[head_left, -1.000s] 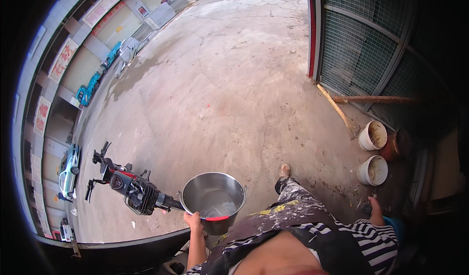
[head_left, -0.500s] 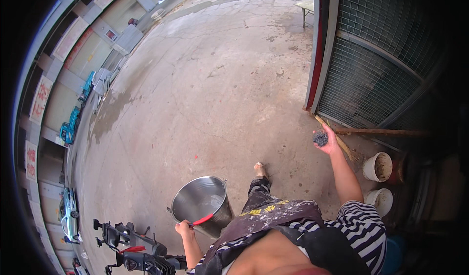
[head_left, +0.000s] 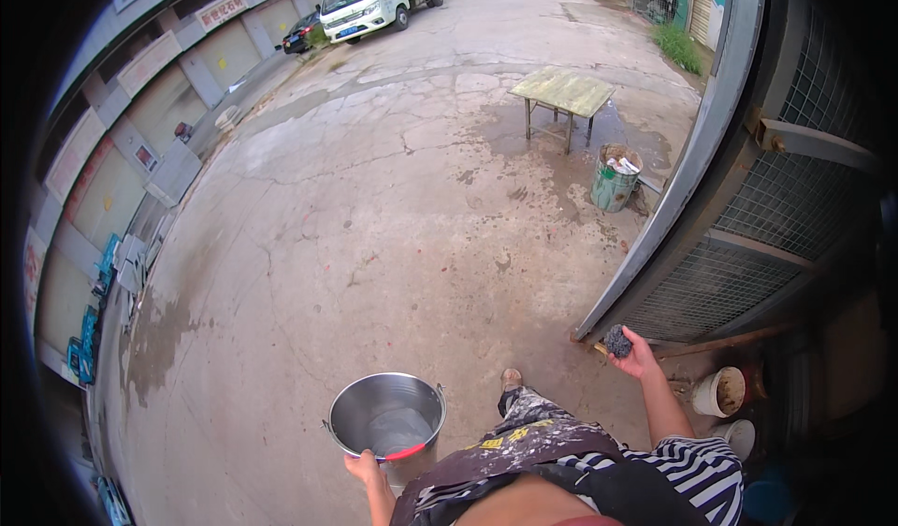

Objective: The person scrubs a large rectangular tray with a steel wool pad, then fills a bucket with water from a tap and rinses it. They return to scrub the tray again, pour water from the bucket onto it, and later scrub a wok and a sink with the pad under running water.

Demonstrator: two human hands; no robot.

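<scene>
My left hand (head_left: 369,468) is closed at the near side of a shiny metal bucket (head_left: 398,400), by its handle with a red grip (head_left: 407,452). The bucket hangs tilted beside my left leg; its inside looks bare metal, and a bit of liquid cannot be ruled out. Out to the right, my right hand (head_left: 640,354) has its fingers closed round a dark grey steel wool scourer (head_left: 617,341). The scourer is held up beside the lower corner of a mesh gate, well apart from the bucket.
The mesh gate (head_left: 748,217) stands along my right, with white pails (head_left: 718,392) below it. Ahead are a low table (head_left: 564,90) and a green bin (head_left: 615,182) holding rubbish. A white truck (head_left: 379,2) is parked farther off. Concrete ground (head_left: 309,245) stretches leftward to shuttered buildings.
My view has tipped up and forward, bringing the table, bin and truck in. Both hands keep their holds; the scooter at lower left has left view.
</scene>
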